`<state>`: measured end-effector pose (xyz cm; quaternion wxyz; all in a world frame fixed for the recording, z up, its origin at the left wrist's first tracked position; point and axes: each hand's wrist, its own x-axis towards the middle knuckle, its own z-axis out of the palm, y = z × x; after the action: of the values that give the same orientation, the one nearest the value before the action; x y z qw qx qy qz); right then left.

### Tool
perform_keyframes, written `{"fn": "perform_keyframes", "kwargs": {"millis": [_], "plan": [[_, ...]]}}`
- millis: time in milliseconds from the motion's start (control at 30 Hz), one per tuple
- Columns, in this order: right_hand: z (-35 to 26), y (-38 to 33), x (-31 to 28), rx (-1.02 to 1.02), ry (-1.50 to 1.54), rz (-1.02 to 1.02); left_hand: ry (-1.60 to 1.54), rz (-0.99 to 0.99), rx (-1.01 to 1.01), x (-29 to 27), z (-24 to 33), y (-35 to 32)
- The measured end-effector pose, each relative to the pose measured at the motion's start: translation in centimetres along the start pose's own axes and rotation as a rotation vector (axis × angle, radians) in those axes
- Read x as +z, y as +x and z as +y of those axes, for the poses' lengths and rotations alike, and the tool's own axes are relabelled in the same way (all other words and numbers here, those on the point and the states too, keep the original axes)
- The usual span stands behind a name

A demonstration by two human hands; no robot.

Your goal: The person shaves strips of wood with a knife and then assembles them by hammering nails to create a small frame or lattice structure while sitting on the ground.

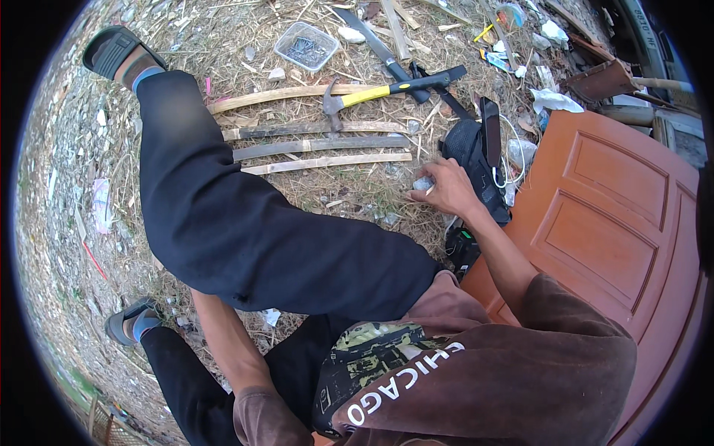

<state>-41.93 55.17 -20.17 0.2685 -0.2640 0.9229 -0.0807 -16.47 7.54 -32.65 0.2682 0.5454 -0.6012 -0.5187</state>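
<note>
My right hand (448, 189) reaches forward to the straw-covered ground beside a black bag (470, 152). Its fingers are curled on a small pale object (422, 183) that lies at the bag's left edge. My left forearm (227, 338) runs down between my legs, and the hand itself is hidden behind my black-trousered thigh (245, 230). Several long wooden strips (320, 145) lie side by side just beyond my right hand.
A hammer with a yellow and black handle (375, 92) lies across the strips. Behind it are a clear tub of nails (306, 46) and a long blade (375, 43). An orange panelled door (610, 215) lies flat at my right. Scraps and litter lie scattered about.
</note>
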Motion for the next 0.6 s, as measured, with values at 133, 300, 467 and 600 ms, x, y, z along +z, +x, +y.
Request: {"fn": "perform_keyframes", "kwargs": {"millis": [133,300,467,600], "plan": [[-1.4,1.3,0.2,0.008,0.116,0.216,0.004,-0.017,0.008,1.1,0.1,0.0],[-2.3,1.7,2.5,-0.019,0.104,0.276,0.010,-0.016,0.031,0.7,-0.2,0.6],[-4.3,1.0,2.7,-0.038,-0.107,0.250,-0.021,-0.097,0.112,0.6,-2.5,2.5],[-2.2,0.5,3.8,-0.116,-0.028,0.315,0.167,0.035,0.162,3.7,1.0,0.7]]}}
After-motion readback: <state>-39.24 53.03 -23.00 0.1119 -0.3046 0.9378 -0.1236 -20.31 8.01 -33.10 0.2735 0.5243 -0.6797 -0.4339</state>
